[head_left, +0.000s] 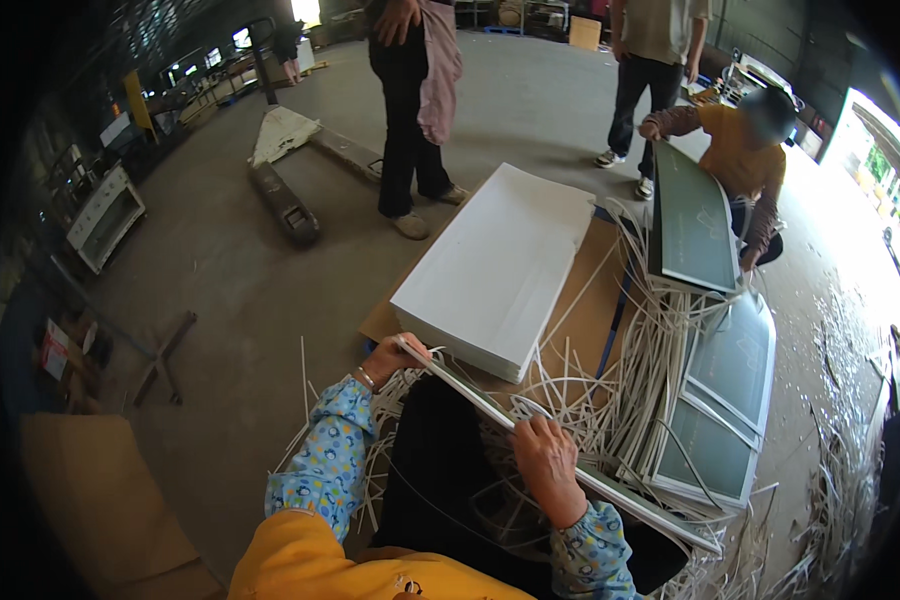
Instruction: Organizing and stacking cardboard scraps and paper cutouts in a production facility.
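Note:
A thin stack of sheets [610, 490], pale along its edge, stands on edge across my lap, slanting from left down to right. My left hand [398, 362] is closed on its far left end. Farther along the same edge my right hand [548, 466] grips the stack with curled fingers; its fingertips are partly hidden. Narrow white paper strips [570, 400] lie tangled just beyond my hands. A tall stack of white sheets [500, 260] rests on brown board [580, 290] in front of me. To the right lie grey-green printed sheets [705, 455].
A crouching co-worker [745, 150] at the right holds a grey-green sheet bundle [695, 220] upright. Two people stand beyond the white stack. A pallet jack [285, 140] is at the far left, a cardboard sheet [110, 500] at the near left. Paper scraps [830, 400] litter the right floor.

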A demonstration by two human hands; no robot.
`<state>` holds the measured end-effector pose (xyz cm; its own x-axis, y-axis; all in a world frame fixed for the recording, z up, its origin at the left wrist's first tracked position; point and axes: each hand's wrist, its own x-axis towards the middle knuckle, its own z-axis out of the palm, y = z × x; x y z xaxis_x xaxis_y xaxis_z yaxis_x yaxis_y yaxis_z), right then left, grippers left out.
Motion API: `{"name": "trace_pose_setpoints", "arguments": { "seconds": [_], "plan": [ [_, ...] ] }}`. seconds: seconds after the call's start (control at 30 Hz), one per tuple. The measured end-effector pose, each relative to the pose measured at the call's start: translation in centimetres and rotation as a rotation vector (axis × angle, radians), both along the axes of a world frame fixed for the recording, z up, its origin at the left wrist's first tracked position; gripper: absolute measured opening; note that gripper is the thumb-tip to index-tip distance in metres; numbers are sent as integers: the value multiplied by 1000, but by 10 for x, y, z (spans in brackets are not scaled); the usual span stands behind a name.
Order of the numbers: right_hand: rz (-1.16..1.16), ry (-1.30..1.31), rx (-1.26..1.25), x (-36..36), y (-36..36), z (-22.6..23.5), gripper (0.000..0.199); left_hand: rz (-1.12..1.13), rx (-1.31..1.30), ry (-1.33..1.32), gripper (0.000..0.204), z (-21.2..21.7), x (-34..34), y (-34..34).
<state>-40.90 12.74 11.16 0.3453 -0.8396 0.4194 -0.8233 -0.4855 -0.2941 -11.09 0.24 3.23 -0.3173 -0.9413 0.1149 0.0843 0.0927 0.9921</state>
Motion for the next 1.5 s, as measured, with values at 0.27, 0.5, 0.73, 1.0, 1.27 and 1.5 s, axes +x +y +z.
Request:
{"name": "trace_pose_setpoints", "arguments": {
  "seconds": [0.27,0.5,0.73,1.0,1.27,1.5],
  "plan": [
    [33,100,-16,49,-28,-5,9,-57,75,56,17,-2,1,6],
    [40,165,21,48,-40,-8,14,-55,99,165,23,-1,-7,15],
    [91,128,64,49,-48,-11,18,-92,115,72,15,-10,-1,11],
    [133,1,81,62,-54,-11,19,-49,81,52,11,-7,-3,7],
    [175,-40,110,70,-59,-12,16,-102,53,35,11,-19,4,5],
    [144,-35,123,74,-61,-19,19,-139,49,100,12,-16,1,1]
  ]
}}
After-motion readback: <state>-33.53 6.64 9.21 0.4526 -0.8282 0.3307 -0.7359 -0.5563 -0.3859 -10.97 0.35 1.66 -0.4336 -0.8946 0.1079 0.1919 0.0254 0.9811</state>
